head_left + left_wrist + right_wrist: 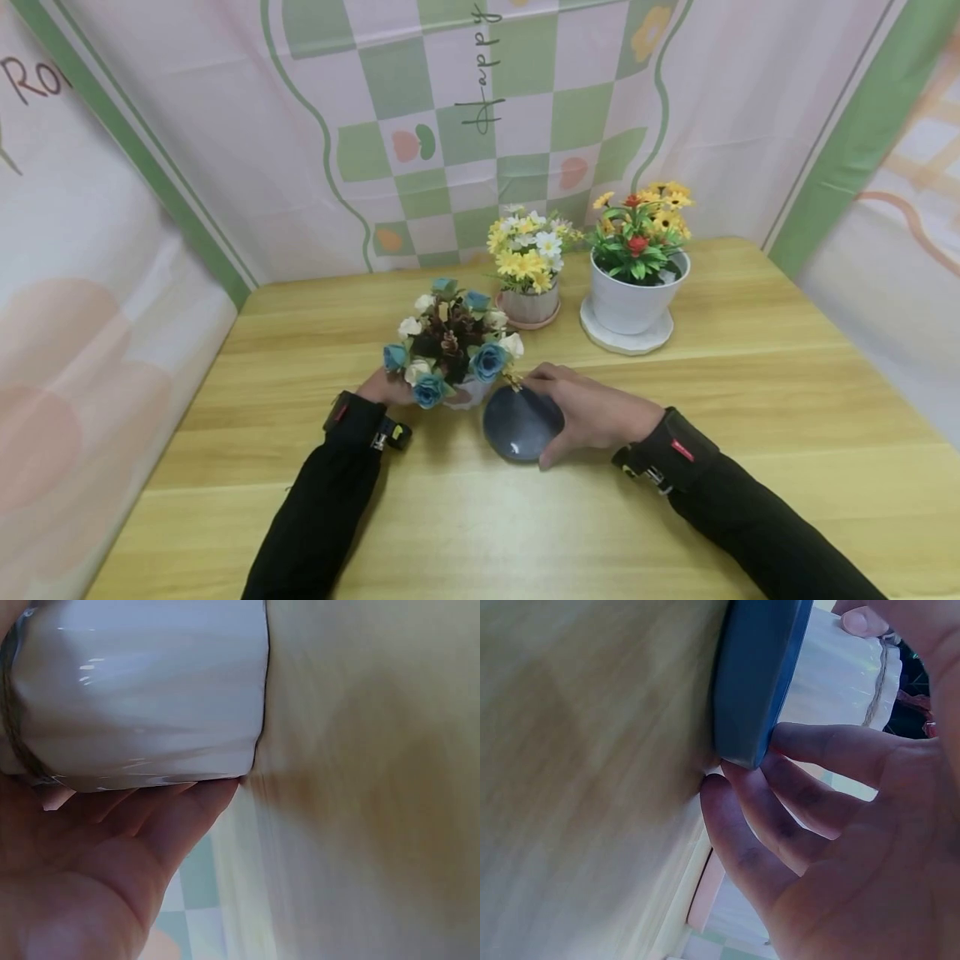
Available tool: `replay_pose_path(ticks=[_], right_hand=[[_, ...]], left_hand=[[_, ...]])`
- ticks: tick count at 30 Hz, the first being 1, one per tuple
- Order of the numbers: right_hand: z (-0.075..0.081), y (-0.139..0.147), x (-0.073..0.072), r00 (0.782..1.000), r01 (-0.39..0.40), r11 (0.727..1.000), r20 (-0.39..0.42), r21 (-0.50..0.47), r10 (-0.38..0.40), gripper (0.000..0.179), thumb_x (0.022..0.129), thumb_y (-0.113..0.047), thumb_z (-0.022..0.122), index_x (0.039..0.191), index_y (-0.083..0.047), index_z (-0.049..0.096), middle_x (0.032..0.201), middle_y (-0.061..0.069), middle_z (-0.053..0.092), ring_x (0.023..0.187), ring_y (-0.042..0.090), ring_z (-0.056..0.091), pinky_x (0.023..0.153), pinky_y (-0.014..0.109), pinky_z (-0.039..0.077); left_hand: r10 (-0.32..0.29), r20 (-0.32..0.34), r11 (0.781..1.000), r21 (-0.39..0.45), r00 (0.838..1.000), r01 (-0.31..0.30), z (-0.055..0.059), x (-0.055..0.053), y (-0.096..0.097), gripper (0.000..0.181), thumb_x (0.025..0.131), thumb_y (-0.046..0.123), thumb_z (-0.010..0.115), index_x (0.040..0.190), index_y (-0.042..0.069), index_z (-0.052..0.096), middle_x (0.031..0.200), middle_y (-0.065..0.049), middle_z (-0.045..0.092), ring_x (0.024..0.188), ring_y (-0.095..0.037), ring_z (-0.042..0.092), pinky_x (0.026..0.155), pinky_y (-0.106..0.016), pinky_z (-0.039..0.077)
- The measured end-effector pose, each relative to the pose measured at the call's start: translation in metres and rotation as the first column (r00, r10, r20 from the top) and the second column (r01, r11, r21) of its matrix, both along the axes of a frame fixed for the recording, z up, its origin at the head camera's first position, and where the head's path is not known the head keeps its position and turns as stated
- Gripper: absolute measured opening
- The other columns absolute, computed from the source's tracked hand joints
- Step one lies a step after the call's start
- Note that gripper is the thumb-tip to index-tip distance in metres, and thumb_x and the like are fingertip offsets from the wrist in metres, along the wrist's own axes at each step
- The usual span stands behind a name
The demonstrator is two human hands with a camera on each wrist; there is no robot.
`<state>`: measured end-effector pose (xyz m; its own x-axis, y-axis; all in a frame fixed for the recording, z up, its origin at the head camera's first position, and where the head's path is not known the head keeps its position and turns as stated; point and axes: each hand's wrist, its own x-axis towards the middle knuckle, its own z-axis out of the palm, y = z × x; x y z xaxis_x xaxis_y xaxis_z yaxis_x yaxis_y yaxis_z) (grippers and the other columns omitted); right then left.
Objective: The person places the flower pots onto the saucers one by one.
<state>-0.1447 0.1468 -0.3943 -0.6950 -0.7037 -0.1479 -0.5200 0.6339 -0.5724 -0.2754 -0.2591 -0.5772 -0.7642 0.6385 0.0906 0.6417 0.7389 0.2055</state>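
My left hand [386,387] holds a white flowerpot [157,690] of blue and white artificial roses [489,362]. In the left wrist view its fingers [180,817] lie along the glossy pot wall, and twine circles the pot near its top. Whether the pot's base touches the table cannot be told. Just to the right, my right hand [603,408] grips a round dark blue-grey saucer [521,423] by its edge, thumb on the near side. In the right wrist view several fingertips [739,776] meet the saucer's rim, close to the tabletop. The white pot shows behind it.
Behind, a small pot of yellow and white daisies [529,305] stands on a pink saucer [510,321]. Right of it, a white pot [633,304] of orange and red flowers stands on a white saucer [628,340]. A printed curtain [300,208] hangs behind the wooden table [480,533].
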Motion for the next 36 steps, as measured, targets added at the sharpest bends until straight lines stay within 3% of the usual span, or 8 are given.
replay_pose_path(ticks=[4,8,13,18,26,32,34,36], right_hand=[[0.001,0.000,0.000,1.000,0.001,1.000,0.008,0.005,-0.001,0.114,0.070,-0.049,0.096,0.158,0.000,0.044,0.162,0.022,0.042,0.146,0.041,0.047,0.118,0.057,0.046],[0.002,0.001,0.000,1.000,0.004,1.000,0.015,0.002,-0.004,0.111,0.071,-0.049,0.096,0.157,0.001,0.046,0.160,0.021,0.044,0.146,0.040,0.047,0.119,0.056,0.046],[0.003,0.000,0.000,1.000,0.012,1.000,0.015,0.004,-0.013,0.111,0.070,-0.048,0.096,0.156,0.002,0.047,0.157,0.019,0.046,0.145,0.038,0.048,0.119,0.055,0.047],[0.002,0.000,0.001,1.000,0.018,1.000,0.013,0.007,-0.018,0.111,0.070,-0.049,0.096,0.156,0.001,0.047,0.157,0.019,0.046,0.146,0.039,0.048,0.119,0.055,0.047],[0.000,0.001,0.001,1.000,0.014,1.000,0.008,-0.001,-0.014,0.111,0.069,-0.049,0.097,0.155,0.002,0.048,0.156,0.019,0.047,0.144,0.038,0.049,0.118,0.055,0.048],[0.000,0.001,0.002,1.000,0.005,1.000,-0.002,-0.013,-0.005,0.109,0.069,-0.048,0.097,0.153,0.003,0.050,0.153,0.017,0.049,0.141,0.036,0.051,0.116,0.054,0.050],[0.000,0.001,0.002,1.000,0.005,1.000,0.001,-0.014,-0.005,0.109,0.069,-0.048,0.097,0.154,0.003,0.050,0.154,0.018,0.049,0.142,0.037,0.051,0.116,0.054,0.049],[0.000,0.001,0.002,1.000,0.006,1.000,0.007,-0.014,-0.006,0.109,0.069,-0.047,0.097,0.154,0.003,0.049,0.155,0.019,0.047,0.143,0.038,0.049,0.117,0.054,0.048]], left_hand=[[-0.047,-0.044,0.999,-0.007,0.998,0.047,-0.028,-0.017,-0.008,0.043,0.105,0.060,0.039,0.100,0.019,0.051,0.119,-0.001,0.059,0.112,-0.016,0.056,0.103,-0.041,0.053],[-0.001,0.008,0.999,0.033,1.000,0.001,-0.072,-0.045,-0.023,0.052,0.099,0.061,0.053,0.128,0.017,0.054,0.141,-0.003,0.056,0.130,-0.020,0.055,0.112,-0.045,0.051],[0.025,0.012,0.999,0.043,1.000,-0.025,-0.105,-0.065,-0.033,0.059,0.094,0.057,0.065,0.139,0.021,0.051,0.147,-0.001,0.055,0.135,-0.019,0.054,0.116,-0.044,0.049],[0.028,0.002,0.998,0.059,1.000,-0.028,-0.107,-0.066,-0.032,0.067,0.092,0.057,0.069,0.144,0.019,0.050,0.150,-0.002,0.055,0.139,-0.022,0.052,0.118,-0.046,0.047],[0.128,0.104,0.991,0.035,0.986,-0.132,-0.093,-0.052,-0.028,0.088,0.092,0.062,0.067,0.162,0.017,0.038,0.160,-0.010,0.049,0.145,-0.029,0.050,0.119,-0.049,0.047],[0.177,0.132,0.984,-0.051,0.975,-0.172,-0.126,-0.069,-0.040,0.097,0.089,0.069,0.066,0.167,0.024,0.028,0.166,-0.009,0.043,0.149,-0.029,0.046,0.120,-0.049,0.046],[0.157,0.126,0.987,-0.035,0.979,-0.154,-0.119,-0.066,-0.038,0.095,0.090,0.067,0.069,0.166,0.025,0.030,0.165,-0.007,0.044,0.149,-0.029,0.046,0.121,-0.050,0.046],[0.111,0.080,0.994,-0.010,0.991,-0.111,-0.097,-0.054,-0.028,0.089,0.090,0.063,0.071,0.162,0.022,0.037,0.160,-0.008,0.049,0.145,-0.030,0.050,0.120,-0.051,0.047]])
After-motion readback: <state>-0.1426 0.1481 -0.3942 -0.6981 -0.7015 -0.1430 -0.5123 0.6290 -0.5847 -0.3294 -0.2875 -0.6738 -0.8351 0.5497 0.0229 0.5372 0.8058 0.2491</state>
